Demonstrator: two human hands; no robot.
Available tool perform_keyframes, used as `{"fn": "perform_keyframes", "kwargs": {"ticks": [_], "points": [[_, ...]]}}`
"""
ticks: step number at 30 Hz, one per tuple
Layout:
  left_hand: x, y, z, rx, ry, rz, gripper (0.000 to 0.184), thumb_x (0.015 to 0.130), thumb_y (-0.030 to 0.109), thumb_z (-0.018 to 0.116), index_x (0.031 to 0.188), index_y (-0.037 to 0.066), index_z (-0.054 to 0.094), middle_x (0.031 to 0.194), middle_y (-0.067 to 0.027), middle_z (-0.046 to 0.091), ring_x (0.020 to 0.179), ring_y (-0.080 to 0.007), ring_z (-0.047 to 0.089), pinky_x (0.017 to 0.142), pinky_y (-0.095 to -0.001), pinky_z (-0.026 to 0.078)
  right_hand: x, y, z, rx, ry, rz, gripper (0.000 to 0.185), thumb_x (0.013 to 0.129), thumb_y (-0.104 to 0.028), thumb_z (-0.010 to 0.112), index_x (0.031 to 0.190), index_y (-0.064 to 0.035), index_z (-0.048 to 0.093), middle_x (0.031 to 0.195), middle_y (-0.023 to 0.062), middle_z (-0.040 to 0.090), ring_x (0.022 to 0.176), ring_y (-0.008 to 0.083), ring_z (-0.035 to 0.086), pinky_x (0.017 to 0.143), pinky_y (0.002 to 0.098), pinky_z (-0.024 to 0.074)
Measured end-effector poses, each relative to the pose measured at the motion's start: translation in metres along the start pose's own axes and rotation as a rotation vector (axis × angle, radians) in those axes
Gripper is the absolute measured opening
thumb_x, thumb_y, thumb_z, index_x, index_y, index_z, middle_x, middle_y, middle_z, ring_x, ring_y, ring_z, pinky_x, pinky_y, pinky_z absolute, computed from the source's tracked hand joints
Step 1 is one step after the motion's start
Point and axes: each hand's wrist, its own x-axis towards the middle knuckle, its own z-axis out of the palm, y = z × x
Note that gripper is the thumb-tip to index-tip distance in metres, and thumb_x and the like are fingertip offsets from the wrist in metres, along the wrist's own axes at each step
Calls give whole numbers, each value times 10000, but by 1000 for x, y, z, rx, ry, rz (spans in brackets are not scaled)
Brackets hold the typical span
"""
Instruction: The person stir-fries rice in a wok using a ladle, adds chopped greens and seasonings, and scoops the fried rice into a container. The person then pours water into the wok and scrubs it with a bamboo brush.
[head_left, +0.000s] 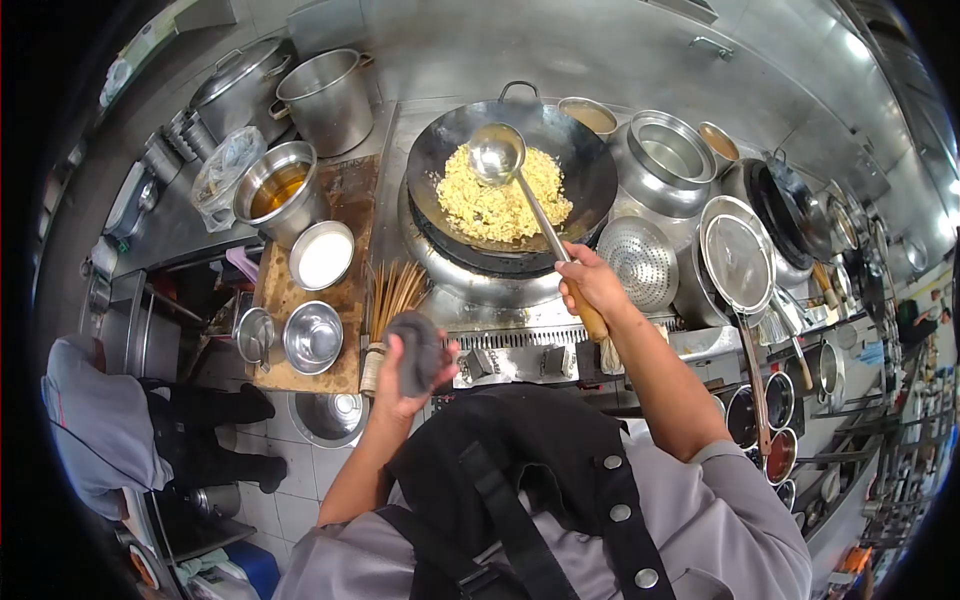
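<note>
My right hand (pixel 592 284) is closed round the wooden handle of a long metal ladle (pixel 497 154). The ladle's bowl rests over yellow, crumbly food (pixel 515 205) that looks like scrambled egg, inside a large dark wok (pixel 583 165) on the stove. Below and left of the wok, my left hand (pixel 410 385) holds a folded dark grey cloth (pixel 413 352), fingers and thumb around its lower part. Beside that hand stands a bundle of thin bamboo sticks (pixel 396 292).
A wooden board (pixel 345 190) at left bears a pot of amber liquid (pixel 277 190), a bowl of white contents (pixel 322 255) and metal bowls. Right of the wok are a perforated skimmer (pixel 638 262), a strainer (pixel 738 262) and a lidded-looking pot (pixel 665 150). Another person (pixel 105 425) stands at lower left.
</note>
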Motion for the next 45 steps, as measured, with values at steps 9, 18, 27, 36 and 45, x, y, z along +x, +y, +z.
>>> {"fn": "perform_keyframes", "kwargs": {"ticks": [9,18,27,36,45], "points": [[71,-5,27,-97,-2,-170,661,1016,611,474,1423,90,466,1399,-257,525,1216,-480,595,900,-484,643,14,-21,-46,-378,325,-152,624,932,-96,653,1518,-81,441,766,80,630,576,155,582,483,334,501],[189,-26,113,-30,499,64,419,1057,292,582,1385,77,436,1337,-178,539,1213,-385,570,1003,-629,514,-50,-23,-46,-1174,-2,-289,679,857,-86,665,1502,-207,491,1055,258,706,928,415,705,783,478,564],[225,-22,83,-2,333,-233,448,996,272,630,1372,92,464,1367,-193,536,1228,-403,548,946,-587,520,-159,11,-71,-965,331,-534,603,893,-55,700,1469,-118,534,810,212,670,646,297,645,675,386,523],[140,-37,112,200,422,-185,273,938,131,624,1181,48,531,1143,-178,571,967,-331,596,734,-469,562,-249,-21,-77,-762,121,118,658,903,-42,674,1525,-168,504,690,6,580,562,86,557,556,282,476],[123,-78,27,143,274,13,185,916,64,638,1079,30,556,976,-133,627,904,-301,665,786,-483,606,-109,51,-69,-1245,197,-194,728,924,-197,646,1589,-258,355,888,279,678,789,429,671,751,514,524]]}}
